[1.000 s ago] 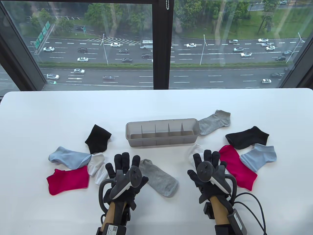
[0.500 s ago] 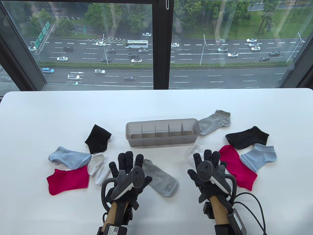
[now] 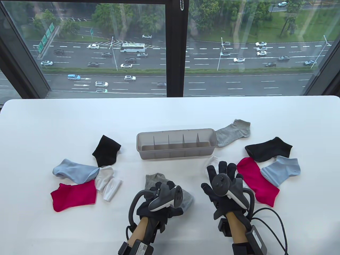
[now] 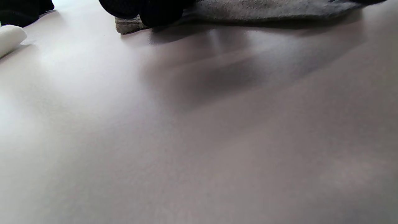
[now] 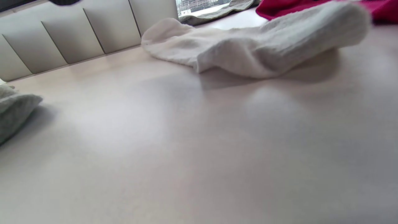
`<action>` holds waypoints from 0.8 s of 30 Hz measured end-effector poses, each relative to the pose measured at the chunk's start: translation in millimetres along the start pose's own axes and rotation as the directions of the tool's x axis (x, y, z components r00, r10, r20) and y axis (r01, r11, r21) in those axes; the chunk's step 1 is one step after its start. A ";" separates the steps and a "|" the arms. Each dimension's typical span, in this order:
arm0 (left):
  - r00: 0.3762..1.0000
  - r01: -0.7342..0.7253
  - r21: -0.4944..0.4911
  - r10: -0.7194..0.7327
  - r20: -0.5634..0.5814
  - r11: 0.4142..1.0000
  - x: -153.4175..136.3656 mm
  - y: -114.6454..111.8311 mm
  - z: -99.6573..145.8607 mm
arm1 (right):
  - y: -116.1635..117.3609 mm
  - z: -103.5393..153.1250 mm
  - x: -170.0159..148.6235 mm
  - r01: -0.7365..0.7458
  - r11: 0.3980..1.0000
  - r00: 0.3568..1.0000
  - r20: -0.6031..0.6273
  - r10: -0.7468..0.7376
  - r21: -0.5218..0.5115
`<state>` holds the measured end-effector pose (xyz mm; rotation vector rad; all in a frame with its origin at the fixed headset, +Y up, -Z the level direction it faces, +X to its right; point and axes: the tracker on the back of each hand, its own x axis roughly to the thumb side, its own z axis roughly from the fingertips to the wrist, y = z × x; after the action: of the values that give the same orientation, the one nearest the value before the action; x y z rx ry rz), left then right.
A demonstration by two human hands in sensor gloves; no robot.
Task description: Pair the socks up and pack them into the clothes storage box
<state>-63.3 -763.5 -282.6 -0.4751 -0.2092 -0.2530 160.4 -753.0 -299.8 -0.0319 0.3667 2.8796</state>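
While the right hand (image 3: 224,187) lies spread, left fingers (image 4: 160,12) grip the grey sock (image 3: 155,178).

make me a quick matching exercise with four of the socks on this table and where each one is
Column 1:
1. grey sock
2. second grey sock
3. white sock
4. black sock

Column 2:
a. against the right end of the storage box
b. left of the box
c. under the left hand
d. partly hidden by the right hand

Pairs: 1-c, 2-a, 3-d, 4-b
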 end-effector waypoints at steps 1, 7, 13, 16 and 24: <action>1.000 0.003 -0.002 -0.003 -0.012 1.000 -0.1 -0.8 -0.8 | 0.3 -0.1 0.6 0.000 1.000 1.000 0.003 0.000 0.001; 0.997 -0.037 0.125 0.044 -0.058 0.991 -8.8 -1.4 -2.1 | 1.8 0.5 2.7 0.006 1.000 1.000 0.012 -0.006 0.012; 0.996 -0.055 0.176 0.066 -0.054 0.983 -12.6 0.5 -2.2 | 3.4 1.3 5.9 0.015 1.000 1.000 0.028 -0.015 0.020; 0.996 -0.059 0.238 0.072 -0.045 0.969 -14.8 -1.0 -2.3 | 2.7 3.4 9.9 0.036 0.999 0.998 0.053 -0.037 0.021; 0.916 -0.400 0.422 0.371 0.152 0.814 -38.8 11.5 12.1 | 4.6 13.7 40.0 0.138 0.981 0.960 0.225 -0.166 0.136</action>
<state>-98.5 -740.5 -286.9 -0.0578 -0.2192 0.2135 120.5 -744.6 -287.5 0.2880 0.4662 2.6652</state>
